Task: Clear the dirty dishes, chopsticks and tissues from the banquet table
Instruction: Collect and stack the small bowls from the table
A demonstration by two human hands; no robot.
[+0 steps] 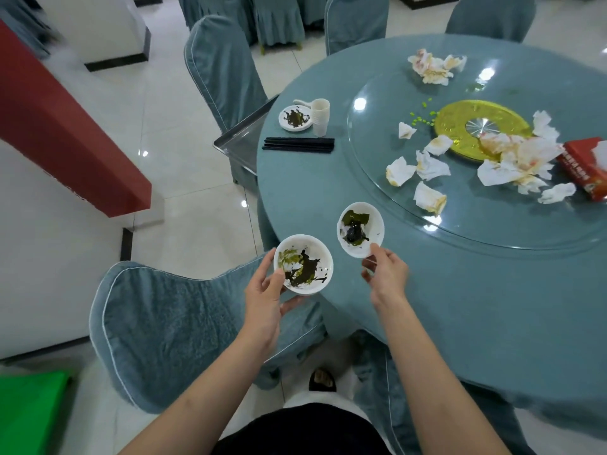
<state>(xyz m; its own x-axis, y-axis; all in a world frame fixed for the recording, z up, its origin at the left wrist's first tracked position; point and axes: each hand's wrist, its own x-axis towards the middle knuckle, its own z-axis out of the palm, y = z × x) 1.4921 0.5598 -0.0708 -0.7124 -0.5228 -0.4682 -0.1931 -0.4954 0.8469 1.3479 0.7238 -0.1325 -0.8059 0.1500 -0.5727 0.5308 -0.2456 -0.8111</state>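
At lower centre our left hand (262, 290) grips one dirty bowl (303, 269). Our right hand (384, 274) pinches another bowl's (359, 229) rim.

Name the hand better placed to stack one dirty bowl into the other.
Right. The right hand pinches the tilted bowl by its rim, free to move. The left hand cradles the other bowl upright, ready to receive it.

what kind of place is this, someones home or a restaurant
Most likely a restaurant banquet hall, not a home. The round table has a glass turntable at its middle, the chairs all wear matching fabric covers, and a metal cart stands at the table's edge for clearing.
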